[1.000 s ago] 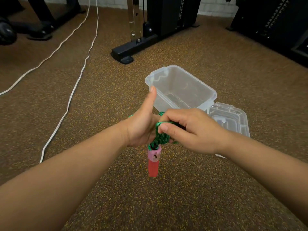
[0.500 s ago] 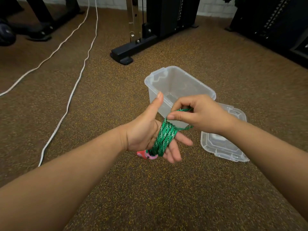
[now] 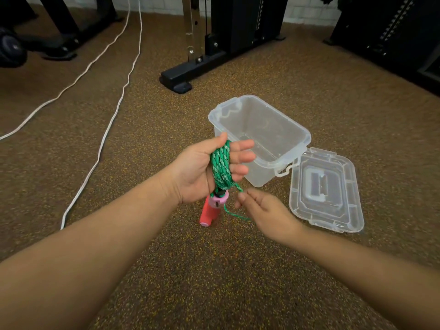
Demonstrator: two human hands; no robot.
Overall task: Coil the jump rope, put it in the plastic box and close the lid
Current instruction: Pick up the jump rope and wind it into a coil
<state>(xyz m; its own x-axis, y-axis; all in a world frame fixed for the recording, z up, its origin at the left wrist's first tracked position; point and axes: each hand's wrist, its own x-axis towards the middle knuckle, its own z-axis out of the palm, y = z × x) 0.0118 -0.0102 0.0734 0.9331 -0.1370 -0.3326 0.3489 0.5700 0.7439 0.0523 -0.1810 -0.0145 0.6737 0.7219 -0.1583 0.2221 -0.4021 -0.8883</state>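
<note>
The green jump rope (image 3: 222, 168) is wound in several turns around the palm of my left hand (image 3: 202, 172), whose fingers are spread. Its red and pink handle (image 3: 212, 209) hangs below that hand. My right hand (image 3: 264, 210) sits just under the coil and pinches a loose strand of the rope that loops down beside the handle. The clear plastic box (image 3: 295, 132) stands open on the floor right behind my left hand. Its clear lid (image 3: 326, 189) lies flat on the floor to the right of the box.
Brown speckled gym flooring (image 3: 214, 270) lies all around. The black base of a weight machine (image 3: 181, 79) is behind the box. Two white cables (image 3: 104, 139) run across the floor at the left. More dark equipment (image 3: 392, 32) stands at the back right.
My right hand has come down from above the coil to below it, still drawing the rope strand. The handle now hangs straight down under my left hand.
</note>
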